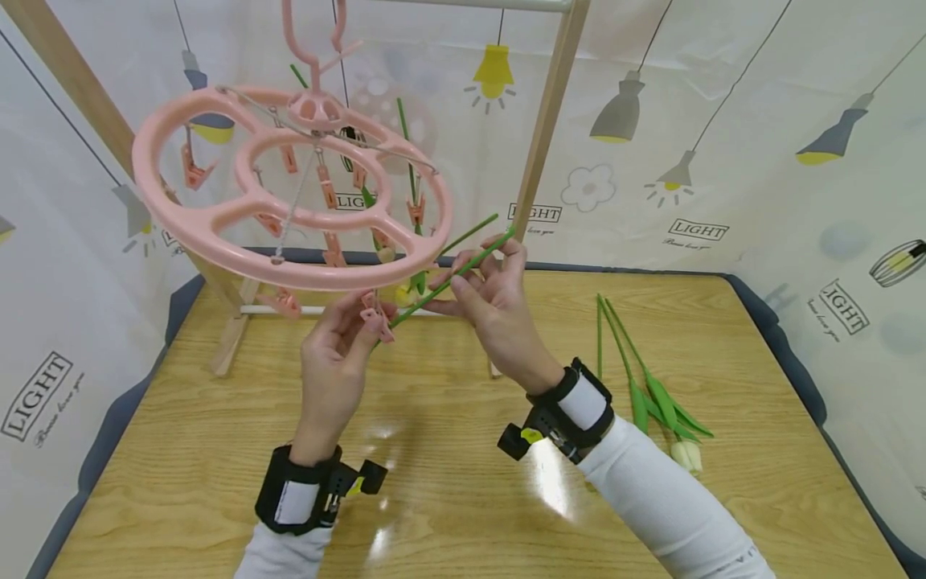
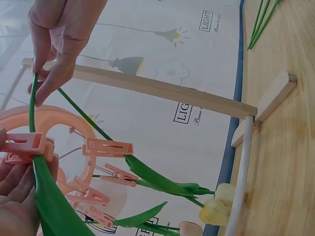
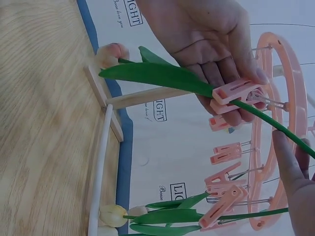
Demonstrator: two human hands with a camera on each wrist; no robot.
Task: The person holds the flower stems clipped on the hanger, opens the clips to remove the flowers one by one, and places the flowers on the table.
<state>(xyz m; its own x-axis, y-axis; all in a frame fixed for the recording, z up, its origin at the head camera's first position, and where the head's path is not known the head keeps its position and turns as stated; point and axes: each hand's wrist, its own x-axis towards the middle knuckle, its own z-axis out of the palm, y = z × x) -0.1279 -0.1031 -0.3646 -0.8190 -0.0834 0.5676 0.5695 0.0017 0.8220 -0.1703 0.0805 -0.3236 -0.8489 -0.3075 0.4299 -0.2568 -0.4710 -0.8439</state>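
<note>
A round pink hanging rack (image 1: 318,279) carries several pink clothespins. My left hand (image 1: 334,354) grips one clothespin (image 3: 236,93) under the front rim. Through that clip runs the green stem (image 1: 456,275) of an artificial tulip, with its leaf (image 3: 157,78) and pinkish head (image 3: 112,55) pointing down past my left hand. My right hand (image 1: 502,310) pinches the stem near its upper end, right of the rack. Behind, other tulips hang head down from clothespins, among them one with a pale yellow head (image 2: 215,212).
A wooden stand (image 1: 553,121) with a white lower bar (image 2: 241,182) frames the rack. Several loose tulips (image 1: 654,398) lie on the table (image 1: 463,498) at the right, beside my right forearm. A printed cloth backdrop (image 1: 760,161) rises behind the table edge.
</note>
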